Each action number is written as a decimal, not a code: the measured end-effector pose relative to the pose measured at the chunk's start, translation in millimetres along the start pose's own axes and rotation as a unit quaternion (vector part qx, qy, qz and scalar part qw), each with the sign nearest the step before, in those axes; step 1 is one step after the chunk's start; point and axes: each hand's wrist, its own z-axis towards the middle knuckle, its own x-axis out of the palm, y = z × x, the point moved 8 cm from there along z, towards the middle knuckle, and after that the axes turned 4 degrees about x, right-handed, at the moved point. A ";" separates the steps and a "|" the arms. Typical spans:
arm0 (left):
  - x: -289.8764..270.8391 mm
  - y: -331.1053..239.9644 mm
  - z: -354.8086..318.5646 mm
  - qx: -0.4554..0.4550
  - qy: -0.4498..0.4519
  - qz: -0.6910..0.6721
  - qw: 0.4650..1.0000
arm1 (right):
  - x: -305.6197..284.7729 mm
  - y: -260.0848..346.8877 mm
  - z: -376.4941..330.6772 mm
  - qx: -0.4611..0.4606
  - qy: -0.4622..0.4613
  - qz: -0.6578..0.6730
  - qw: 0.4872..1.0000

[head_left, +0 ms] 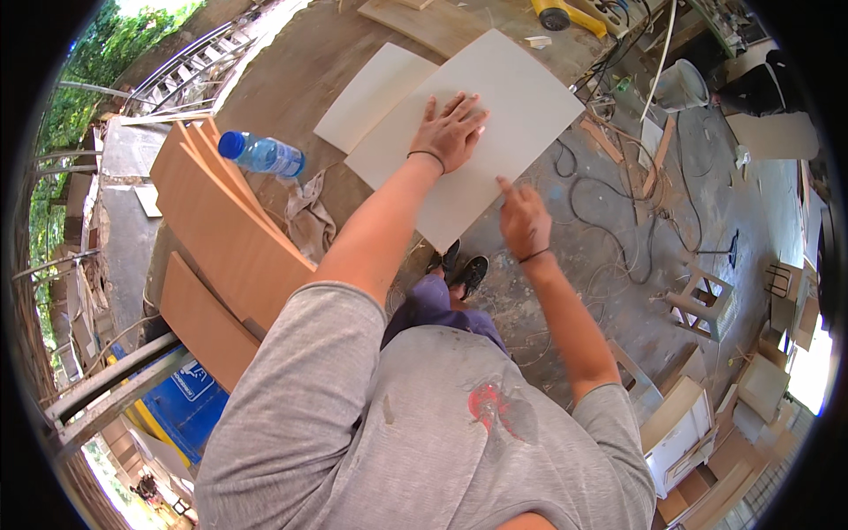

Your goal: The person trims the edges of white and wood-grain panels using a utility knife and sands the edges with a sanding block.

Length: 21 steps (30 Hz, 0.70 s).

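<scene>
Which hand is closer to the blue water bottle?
The left hand. It lies flat on the big pale board, with the water bottle off to its left. The right hand is farther away, at the board's near edge.

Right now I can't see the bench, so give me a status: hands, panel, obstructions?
Left hand flat on pale panel. Right hand at its near edge, empty. Second panel underneath; cables alongside.

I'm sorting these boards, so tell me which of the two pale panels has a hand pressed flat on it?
The larger pale panel, lying on top: the left hand is spread flat on it. The smaller pale panel pokes out beneath, untouched.
</scene>
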 end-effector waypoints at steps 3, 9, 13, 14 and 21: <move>9.8 -1.2 2.7 0.008 -0.003 0.007 1.000 | 39.1 65.1 -54.9 -0.022 0.078 -0.024 0.996; 1.3 10.0 -5.8 -0.005 -0.012 0.021 1.000 | 46.6 102.4 -80.2 -0.046 0.179 0.039 0.982; 1.7 1.7 -2.0 0.002 -0.007 0.021 1.000 | 14.8 52.0 -32.6 0.025 0.113 -0.041 0.992; 1.7 0.3 -0.8 0.003 -0.009 0.018 1.000 | 24.1 59.5 -44.7 -0.006 0.091 -0.057 0.994; -0.2 8.5 -1.1 0.003 -0.009 0.012 1.000 | 54.6 105.6 -82.8 -0.058 0.186 0.002 0.981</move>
